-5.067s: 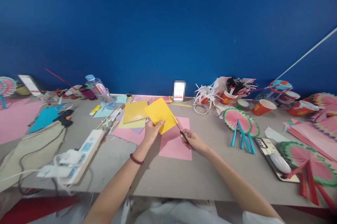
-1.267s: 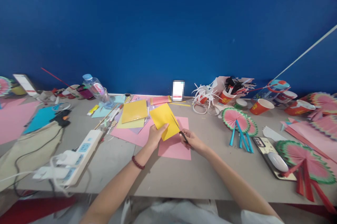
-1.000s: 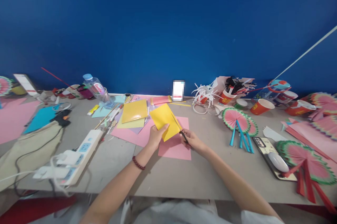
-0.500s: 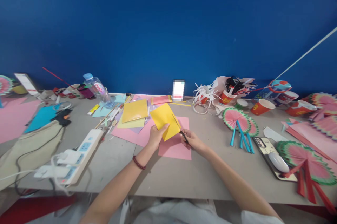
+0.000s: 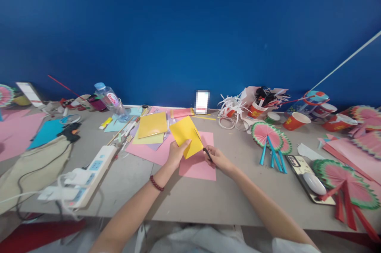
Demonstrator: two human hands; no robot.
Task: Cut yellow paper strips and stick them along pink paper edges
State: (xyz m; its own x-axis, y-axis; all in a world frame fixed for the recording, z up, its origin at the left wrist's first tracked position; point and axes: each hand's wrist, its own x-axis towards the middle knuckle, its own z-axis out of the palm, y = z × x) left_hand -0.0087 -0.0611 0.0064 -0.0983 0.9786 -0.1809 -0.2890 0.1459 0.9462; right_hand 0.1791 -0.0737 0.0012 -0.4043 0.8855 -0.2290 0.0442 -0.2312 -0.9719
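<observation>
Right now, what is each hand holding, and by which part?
The left hand grips yellow paper by its lower left edge, thumb on top; the right hand holds scissors by their black handles.

You have a single view, from the camera worn on your head. It faces forward and tips down, looking over the near edge of the desk (image 5: 184, 203) to the far edge, where the blue wall (image 5: 190, 27) rises and fills about the upper half. The phone (image 5: 202, 102) propped at the far edge stands nearly straight ahead. Your forearms (image 5: 132, 209) reach in from below, bringing your left hand (image 5: 176, 153) and right hand (image 5: 216, 158) just below the middle. It takes in a wide sweep: the desk runs out of sight on both sides, and your pale clothing (image 5: 202, 242) shows beneath its near edge.
</observation>
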